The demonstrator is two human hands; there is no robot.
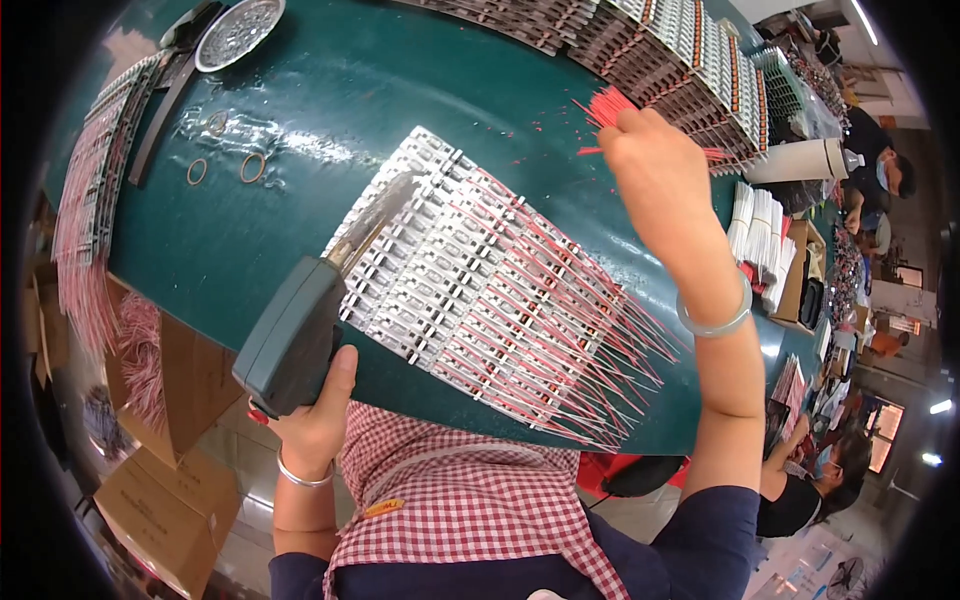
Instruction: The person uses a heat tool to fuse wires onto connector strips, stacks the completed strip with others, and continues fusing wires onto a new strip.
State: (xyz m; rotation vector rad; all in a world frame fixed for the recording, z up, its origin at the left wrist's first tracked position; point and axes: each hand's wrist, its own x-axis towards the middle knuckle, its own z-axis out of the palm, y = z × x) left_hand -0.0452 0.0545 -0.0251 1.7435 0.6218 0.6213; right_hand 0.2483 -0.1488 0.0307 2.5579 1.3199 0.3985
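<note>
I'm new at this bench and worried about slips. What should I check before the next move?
1. Grey tool in the left hand: ok, held by its grip.
2. Right hand away from the tool's metal barrel: ok, well off to the side, by the red sticks.
3. A red stick pinched in the right fingers: cannot tell, the hand hides them.
4. Barrel tip off the white parts: cannot tell, it is blurred above them.
5. Wire ends neatly lined up: not ok, they splay and cross.
6. Wrists bare: not ok, each wears a bangle.
</note>
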